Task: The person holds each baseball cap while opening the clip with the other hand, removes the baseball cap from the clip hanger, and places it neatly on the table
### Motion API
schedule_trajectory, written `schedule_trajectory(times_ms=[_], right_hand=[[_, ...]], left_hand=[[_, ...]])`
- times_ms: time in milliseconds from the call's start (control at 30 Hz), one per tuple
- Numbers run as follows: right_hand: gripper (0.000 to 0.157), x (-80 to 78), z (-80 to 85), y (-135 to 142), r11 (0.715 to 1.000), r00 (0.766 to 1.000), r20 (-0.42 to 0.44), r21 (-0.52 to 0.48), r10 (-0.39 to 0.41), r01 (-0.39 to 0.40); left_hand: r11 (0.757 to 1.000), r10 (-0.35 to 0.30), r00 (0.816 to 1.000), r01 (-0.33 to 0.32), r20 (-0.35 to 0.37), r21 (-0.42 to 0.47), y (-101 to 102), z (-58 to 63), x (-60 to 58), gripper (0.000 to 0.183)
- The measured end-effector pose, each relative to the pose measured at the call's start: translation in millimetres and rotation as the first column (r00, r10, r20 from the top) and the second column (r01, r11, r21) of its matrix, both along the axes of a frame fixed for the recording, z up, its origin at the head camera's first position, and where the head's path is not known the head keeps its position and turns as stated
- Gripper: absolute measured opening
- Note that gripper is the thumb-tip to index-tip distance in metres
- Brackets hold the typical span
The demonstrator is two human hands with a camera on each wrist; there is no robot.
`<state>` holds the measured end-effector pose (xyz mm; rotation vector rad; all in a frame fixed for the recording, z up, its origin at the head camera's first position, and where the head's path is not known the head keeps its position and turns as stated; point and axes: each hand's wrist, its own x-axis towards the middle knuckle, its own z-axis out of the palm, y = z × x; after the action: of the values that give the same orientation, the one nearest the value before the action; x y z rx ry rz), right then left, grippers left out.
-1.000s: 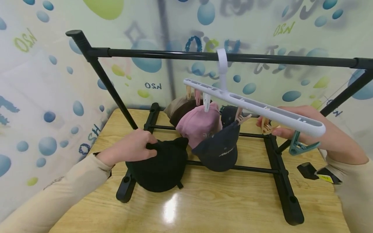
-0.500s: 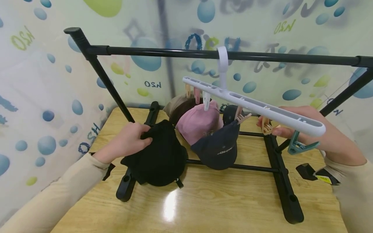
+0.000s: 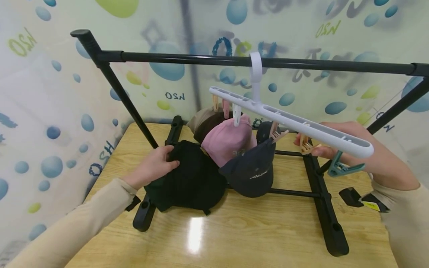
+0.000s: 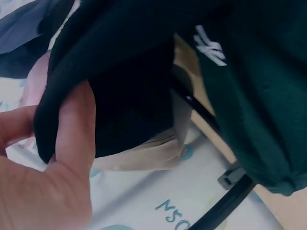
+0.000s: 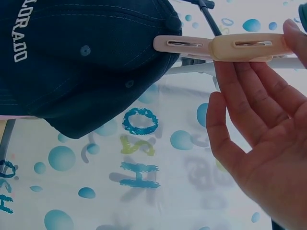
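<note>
My left hand [image 3: 157, 163] grips a black cap [image 3: 191, 180] by its edge, holding it just above the rack's base, next to a hanging pink cap [image 3: 228, 139]. In the left wrist view my fingers [image 4: 53, 172] pinch the dark fabric of the black cap [image 4: 249, 96], which bears a white logo. A white clip hanger [image 3: 291, 121] hangs from the black rail [image 3: 187, 59]. A navy cap [image 3: 251, 169] hangs from a pink clip [image 5: 182, 44]. My right hand [image 3: 338, 149] pinches the neighbouring beige clip [image 5: 249, 47] between thumb and straight fingers.
A brown cap [image 3: 205, 122] hangs behind the pink one. A teal clip [image 3: 345, 165] dangles at the hanger's near end. The black rack's feet [image 3: 326, 219] stand on the wooden table [image 3: 251, 234]. A small black object with a yellow label [image 3: 363, 199] lies at the right.
My left hand has lifted the black cap off the table and carried it right, toward the hanging caps. My right hand has stayed at the beige clip.
</note>
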<state>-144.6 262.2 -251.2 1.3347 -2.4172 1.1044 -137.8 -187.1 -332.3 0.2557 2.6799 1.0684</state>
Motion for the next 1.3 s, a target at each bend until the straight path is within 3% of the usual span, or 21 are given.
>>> schedule_trajectory(times_ms=[100,333,467,667,1067,1300], right_hand=[[0.035,-0.8,-0.3,0,1.000,1.000,0.022,-0.011,0.020,-0.020],[0.028,-2.0,-1.2,1,0.999,1.000,0.009,-0.024,0.023,-0.023],[0.020,-5.4,-3.4,1,0.997,0.998,-0.026,-0.045,0.054,-0.055],[0.026,-4.6,-3.8,2,0.999,1.000,-0.011,-0.038,0.016,-0.017],[0.027,-8.0,-4.8,-4,0.988,0.992,0.011,-0.089,0.127,-0.126],[0.029,-10.8,-4.9,-3,0.977,0.982,0.013,-0.101,0.190,-0.187]], left_hand=[[0.999,0.009,1.000,-0.009,-0.006,-0.036,-1,-9.5,-2.9,0.052],[0.980,-0.020,0.996,0.002,-0.087,-0.201,-14,-23.4,-15.2,0.013],[0.975,-0.015,0.999,0.009,-0.029,-0.221,-24,-26.9,-21.3,0.023],[0.965,-0.026,0.999,0.037,0.047,-0.260,-30,-27.0,-24.0,0.029],[0.946,-0.034,0.988,0.082,0.154,-0.314,-39,-36.5,-23.7,0.030],[0.942,-0.060,0.987,0.105,0.148,-0.318,-41,-36.6,-25.6,0.025]])
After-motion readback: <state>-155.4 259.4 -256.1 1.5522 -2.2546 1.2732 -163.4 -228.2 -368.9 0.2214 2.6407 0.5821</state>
